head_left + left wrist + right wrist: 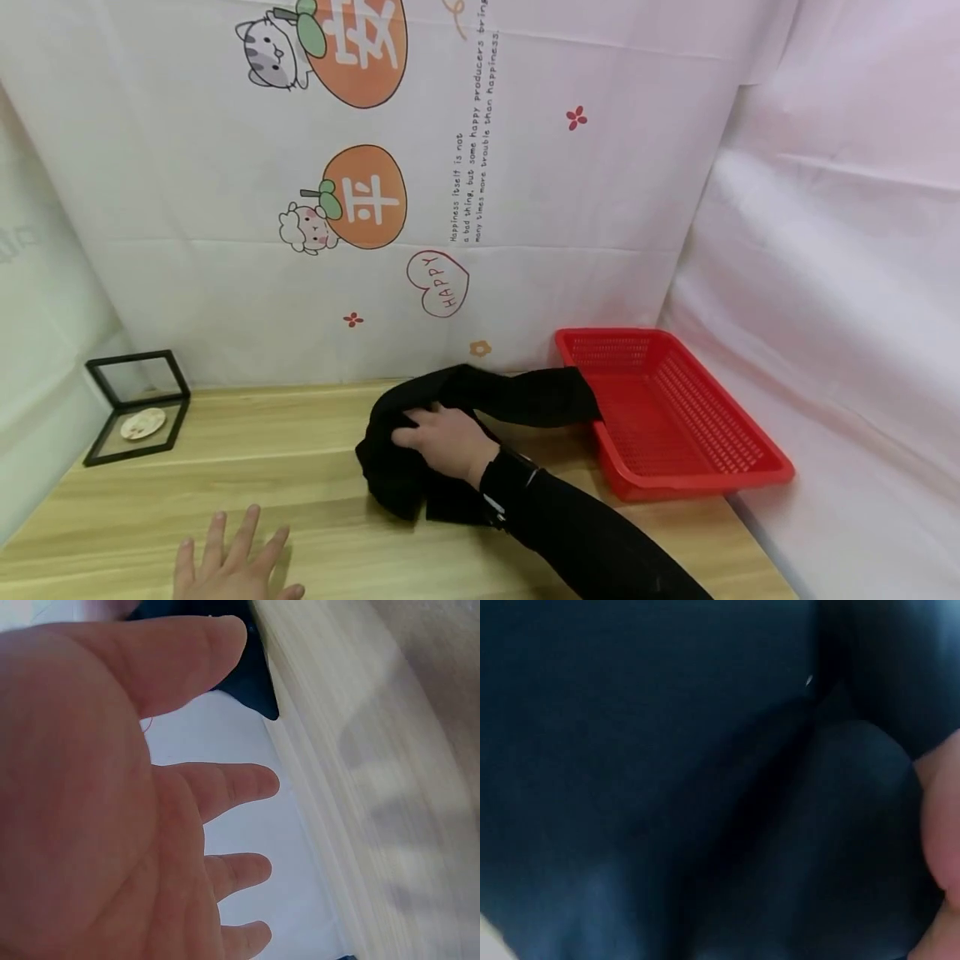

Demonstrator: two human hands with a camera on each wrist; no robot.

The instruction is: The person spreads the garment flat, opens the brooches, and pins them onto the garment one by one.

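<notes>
A bunched black cloth (397, 467) lies on the wooden table in the middle of the head view. One long band of it stretches right and overlaps the near left rim of a red plastic basket (697, 483). From above, my right hand (450, 442) grips the cloth, some of its fingers hidden in the folds. Dark fabric (705, 787) fills most of the right wrist view, with part of the hand at the right edge. My left hand (232, 571) is over the table at the lower left, fingers spread and holding nothing.
A black-framed folding display stand (180, 425) with a round pale disc (142, 423) in its lower panel is at the table's left back. White printed sheets (525, 183) hang behind and on both sides. The basket stands near the table's right edge.
</notes>
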